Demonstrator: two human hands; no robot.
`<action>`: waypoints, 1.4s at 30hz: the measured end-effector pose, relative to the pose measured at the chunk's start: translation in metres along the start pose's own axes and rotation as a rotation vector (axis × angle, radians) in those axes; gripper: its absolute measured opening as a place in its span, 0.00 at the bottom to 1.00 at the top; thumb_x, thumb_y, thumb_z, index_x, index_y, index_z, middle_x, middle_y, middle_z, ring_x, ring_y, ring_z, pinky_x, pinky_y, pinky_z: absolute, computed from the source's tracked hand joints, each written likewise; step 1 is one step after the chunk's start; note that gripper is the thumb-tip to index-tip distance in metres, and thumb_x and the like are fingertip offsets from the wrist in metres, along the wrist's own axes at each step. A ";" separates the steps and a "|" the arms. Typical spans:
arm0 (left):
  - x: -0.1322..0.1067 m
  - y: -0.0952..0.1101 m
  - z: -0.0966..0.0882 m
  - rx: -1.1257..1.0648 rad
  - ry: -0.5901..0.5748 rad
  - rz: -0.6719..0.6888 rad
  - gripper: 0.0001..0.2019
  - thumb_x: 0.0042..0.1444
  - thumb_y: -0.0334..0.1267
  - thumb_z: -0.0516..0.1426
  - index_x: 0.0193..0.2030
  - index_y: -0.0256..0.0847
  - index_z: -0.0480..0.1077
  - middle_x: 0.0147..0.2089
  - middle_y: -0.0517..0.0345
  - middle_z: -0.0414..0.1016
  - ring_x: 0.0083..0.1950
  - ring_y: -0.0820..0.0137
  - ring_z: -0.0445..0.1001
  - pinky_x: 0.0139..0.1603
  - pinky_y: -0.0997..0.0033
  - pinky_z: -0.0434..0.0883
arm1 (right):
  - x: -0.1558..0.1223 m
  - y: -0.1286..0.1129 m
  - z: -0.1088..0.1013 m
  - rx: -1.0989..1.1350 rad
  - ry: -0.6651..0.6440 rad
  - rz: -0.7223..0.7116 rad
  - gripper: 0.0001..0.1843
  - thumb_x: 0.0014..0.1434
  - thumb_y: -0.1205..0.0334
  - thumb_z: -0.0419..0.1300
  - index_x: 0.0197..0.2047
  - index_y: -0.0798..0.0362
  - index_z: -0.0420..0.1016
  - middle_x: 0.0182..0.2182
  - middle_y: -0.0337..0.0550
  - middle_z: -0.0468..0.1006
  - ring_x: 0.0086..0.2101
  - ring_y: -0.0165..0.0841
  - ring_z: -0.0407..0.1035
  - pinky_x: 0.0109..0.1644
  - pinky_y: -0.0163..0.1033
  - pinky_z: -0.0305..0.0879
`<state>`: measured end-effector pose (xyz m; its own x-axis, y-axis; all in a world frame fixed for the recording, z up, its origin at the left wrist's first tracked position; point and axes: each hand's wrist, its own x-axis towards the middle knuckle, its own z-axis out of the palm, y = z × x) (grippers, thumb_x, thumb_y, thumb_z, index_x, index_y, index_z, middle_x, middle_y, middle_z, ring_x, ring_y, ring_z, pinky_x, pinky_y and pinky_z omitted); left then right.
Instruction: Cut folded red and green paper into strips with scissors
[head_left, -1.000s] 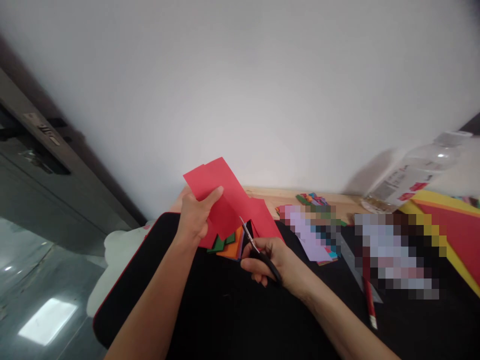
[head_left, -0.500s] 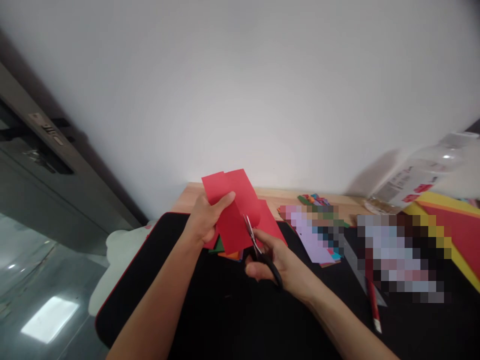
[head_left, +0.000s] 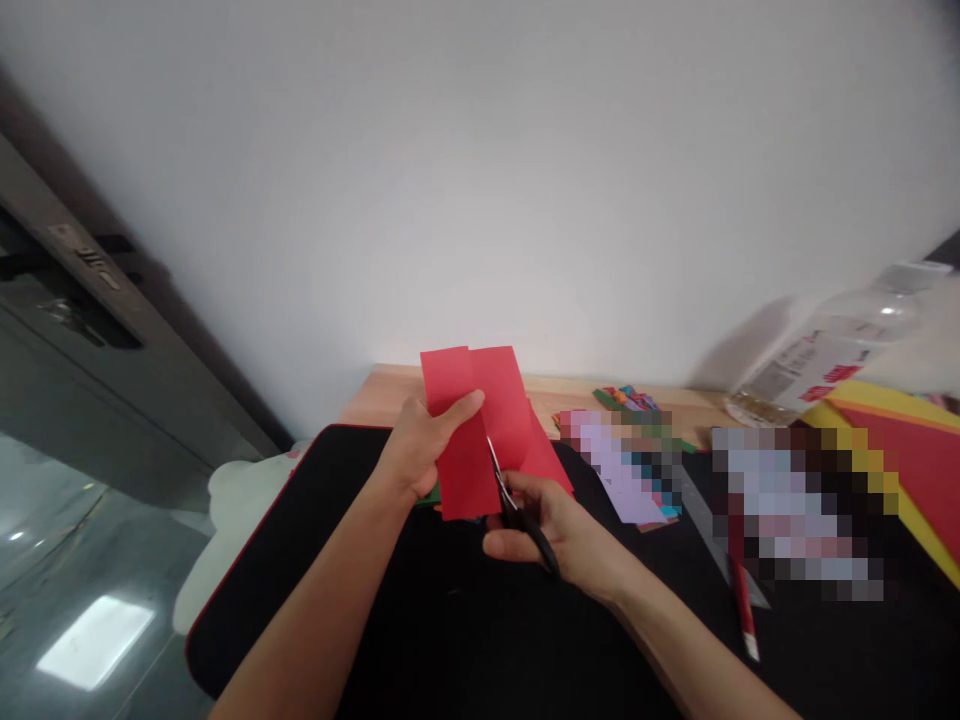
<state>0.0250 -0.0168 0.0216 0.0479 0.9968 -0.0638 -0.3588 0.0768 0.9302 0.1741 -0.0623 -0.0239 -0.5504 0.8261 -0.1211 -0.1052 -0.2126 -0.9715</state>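
My left hand (head_left: 424,440) grips a sheet of red paper (head_left: 499,395), its thumb pressed flat on the front. A cut divides the sheet lengthwise, leaving a strip on the left side. In my right hand (head_left: 559,530) is a pair of scissors (head_left: 529,525) with black handles, its metal blades at the cut in the red paper. More red paper (head_left: 545,455) lies behind the held sheet. Bits of green and orange paper peek out beneath it, mostly hidden.
A black mat (head_left: 442,640) with a red edge covers the wooden table (head_left: 367,390) against the wall. Rightward are lilac paper strips (head_left: 626,490), a clear ruler (head_left: 701,515), a red pen (head_left: 742,600), a leaning bottle (head_left: 832,345) and yellow and red sheets (head_left: 907,460). Part is pixelated.
The red paper has turned more upright and shifted slightly right with my left hand. The scissor blades have come closer together along the cut.
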 end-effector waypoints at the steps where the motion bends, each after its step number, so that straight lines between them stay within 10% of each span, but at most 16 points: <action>1: -0.001 -0.001 0.001 0.013 -0.001 -0.007 0.11 0.41 0.38 0.66 0.31 0.35 0.73 0.30 0.55 0.76 0.30 0.69 0.74 0.32 0.69 0.72 | 0.000 -0.001 0.001 0.012 0.002 -0.004 0.25 0.36 0.56 0.74 0.36 0.56 0.70 0.24 0.34 0.68 0.24 0.25 0.60 0.27 0.30 0.56; 12: -0.002 -0.009 0.004 0.181 0.004 0.053 0.11 0.42 0.40 0.66 0.29 0.36 0.73 0.30 0.54 0.76 0.29 0.70 0.72 0.29 0.72 0.70 | 0.001 -0.004 0.002 0.072 -0.024 -0.054 0.24 0.38 0.55 0.73 0.38 0.55 0.75 0.33 0.42 0.77 0.33 0.33 0.70 0.40 0.38 0.65; 42: -0.002 -0.008 0.003 0.170 -0.011 0.084 0.10 0.43 0.40 0.64 0.31 0.37 0.74 0.30 0.55 0.76 0.30 0.67 0.73 0.32 0.69 0.71 | 0.003 0.002 0.000 -0.022 0.063 -0.075 0.26 0.38 0.43 0.70 0.32 0.57 0.72 0.23 0.38 0.70 0.23 0.26 0.59 0.25 0.31 0.55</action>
<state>0.0311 -0.0197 0.0152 0.0344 0.9992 0.0199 -0.1989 -0.0127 0.9799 0.1722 -0.0607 -0.0261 -0.4884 0.8706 -0.0595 -0.1254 -0.1376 -0.9825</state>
